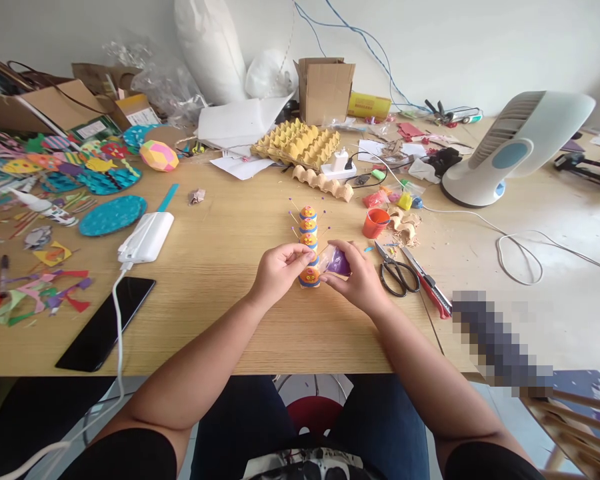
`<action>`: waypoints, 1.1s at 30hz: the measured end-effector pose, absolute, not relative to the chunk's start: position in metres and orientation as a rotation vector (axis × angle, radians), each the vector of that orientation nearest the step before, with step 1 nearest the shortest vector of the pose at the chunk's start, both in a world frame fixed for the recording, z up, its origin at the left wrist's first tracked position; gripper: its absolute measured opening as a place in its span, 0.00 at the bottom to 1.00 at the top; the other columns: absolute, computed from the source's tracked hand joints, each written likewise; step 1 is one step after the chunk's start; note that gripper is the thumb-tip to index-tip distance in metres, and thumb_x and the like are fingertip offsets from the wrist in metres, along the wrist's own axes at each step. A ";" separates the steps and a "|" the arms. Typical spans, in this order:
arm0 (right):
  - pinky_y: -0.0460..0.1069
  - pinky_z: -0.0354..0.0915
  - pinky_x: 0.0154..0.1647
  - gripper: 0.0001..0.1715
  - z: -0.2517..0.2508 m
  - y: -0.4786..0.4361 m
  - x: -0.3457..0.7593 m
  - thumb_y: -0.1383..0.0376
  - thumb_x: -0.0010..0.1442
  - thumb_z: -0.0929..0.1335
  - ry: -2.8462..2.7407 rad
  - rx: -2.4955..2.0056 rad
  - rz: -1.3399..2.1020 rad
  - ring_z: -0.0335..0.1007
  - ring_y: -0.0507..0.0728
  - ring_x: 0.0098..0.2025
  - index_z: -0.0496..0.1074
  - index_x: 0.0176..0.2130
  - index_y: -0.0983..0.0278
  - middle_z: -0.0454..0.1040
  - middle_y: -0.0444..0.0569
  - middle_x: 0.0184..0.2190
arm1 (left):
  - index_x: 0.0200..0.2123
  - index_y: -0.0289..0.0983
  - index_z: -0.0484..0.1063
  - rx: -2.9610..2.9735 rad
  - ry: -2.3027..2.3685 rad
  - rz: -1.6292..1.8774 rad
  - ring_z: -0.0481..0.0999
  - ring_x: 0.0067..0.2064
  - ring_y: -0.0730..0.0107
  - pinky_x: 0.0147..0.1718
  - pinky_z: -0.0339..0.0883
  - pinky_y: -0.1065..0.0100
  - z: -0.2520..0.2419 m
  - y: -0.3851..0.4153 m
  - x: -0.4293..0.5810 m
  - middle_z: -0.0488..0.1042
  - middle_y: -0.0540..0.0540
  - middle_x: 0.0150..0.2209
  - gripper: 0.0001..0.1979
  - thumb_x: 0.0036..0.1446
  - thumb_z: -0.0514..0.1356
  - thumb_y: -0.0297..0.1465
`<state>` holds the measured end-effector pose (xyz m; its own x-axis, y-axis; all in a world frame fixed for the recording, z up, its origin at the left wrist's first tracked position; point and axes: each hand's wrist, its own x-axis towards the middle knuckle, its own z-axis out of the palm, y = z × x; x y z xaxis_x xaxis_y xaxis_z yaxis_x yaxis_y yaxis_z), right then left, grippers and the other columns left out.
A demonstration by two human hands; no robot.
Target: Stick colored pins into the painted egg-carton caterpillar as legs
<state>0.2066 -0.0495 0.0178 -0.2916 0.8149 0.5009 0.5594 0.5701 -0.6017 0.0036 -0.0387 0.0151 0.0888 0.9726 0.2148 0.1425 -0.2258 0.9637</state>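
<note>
In the middle of the wooden table stands a row of orange egg-carton cups, painted with blue bands and dots. Several thin sticks with purple tips poke out from its sides. My left hand pinches with thumb and forefinger right over the near part of the row; whatever lies between those fingertips is too small to make out. Just to the right, my right hand is closed round a small clear packet of purple clay. Both hands partly hide the front cups.
Scissors, a red utility knife and an orange cup lie to the right, before a white fan. On the left are a power bank, a phone and paper scraps. Egg trays lie behind.
</note>
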 end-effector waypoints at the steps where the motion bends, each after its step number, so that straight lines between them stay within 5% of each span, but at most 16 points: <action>1: 0.57 0.71 0.46 0.33 0.019 -0.049 0.207 0.48 0.62 0.70 -1.946 -1.105 0.444 0.72 0.63 0.45 0.66 0.59 0.61 0.74 0.56 0.46 | 0.38 0.35 0.80 1.515 1.165 1.264 0.78 0.32 0.70 0.33 0.73 0.71 0.016 -0.038 0.003 0.82 0.45 0.32 0.16 0.57 0.66 0.43; 5: 0.53 0.70 0.41 0.19 0.019 -0.044 0.210 0.50 0.67 0.66 -1.729 -1.104 0.784 0.72 0.57 0.38 0.71 0.44 0.62 0.76 0.51 0.37 | 0.37 0.35 0.81 1.534 1.199 1.278 0.76 0.30 0.71 0.31 0.71 0.72 0.017 -0.037 0.003 0.80 0.47 0.29 0.15 0.57 0.66 0.42; 9: 0.51 0.69 0.37 0.18 0.023 -0.040 0.219 0.50 0.64 0.68 -1.555 -1.072 0.952 0.73 0.55 0.34 0.68 0.35 0.62 0.77 0.48 0.33 | 0.36 0.35 0.81 1.548 1.222 1.294 0.73 0.27 0.74 0.29 0.68 0.73 0.018 -0.038 0.002 0.78 0.49 0.26 0.14 0.57 0.66 0.42; 13: 0.51 0.66 0.34 0.16 0.038 -0.037 0.242 0.52 0.65 0.66 -1.534 -1.408 0.583 0.70 0.56 0.30 0.70 0.34 0.61 0.76 0.47 0.29 | 0.36 0.36 0.81 1.527 1.225 1.292 0.72 0.27 0.74 0.29 0.69 0.73 0.017 -0.037 0.002 0.77 0.49 0.25 0.15 0.57 0.67 0.42; 17: 0.56 0.66 0.44 0.20 0.042 -0.034 0.270 0.57 0.67 0.60 -1.633 -1.894 0.130 0.71 0.62 0.41 0.70 0.27 0.61 0.76 0.55 0.33 | 0.36 0.36 0.81 1.491 1.164 1.264 0.77 0.31 0.70 0.32 0.72 0.70 0.015 -0.037 0.003 0.81 0.46 0.30 0.15 0.56 0.67 0.43; 23: 0.72 0.62 0.48 0.13 0.022 -0.032 0.284 0.59 0.63 0.65 -1.738 -2.291 0.113 0.68 0.72 0.49 0.76 0.34 0.63 0.75 0.63 0.43 | 0.37 0.36 0.81 1.432 1.146 1.216 0.75 0.28 0.71 0.29 0.70 0.70 0.014 -0.039 0.003 0.79 0.48 0.27 0.15 0.54 0.69 0.43; 33: 0.57 0.69 0.47 0.11 0.028 -0.044 0.215 0.61 0.66 0.68 -1.886 -1.052 0.161 0.72 0.60 0.44 0.77 0.47 0.58 0.76 0.52 0.41 | 0.41 0.36 0.81 1.270 0.963 1.081 0.80 0.42 0.64 0.41 0.72 0.66 0.015 -0.038 0.004 0.82 0.43 0.40 0.18 0.56 0.67 0.45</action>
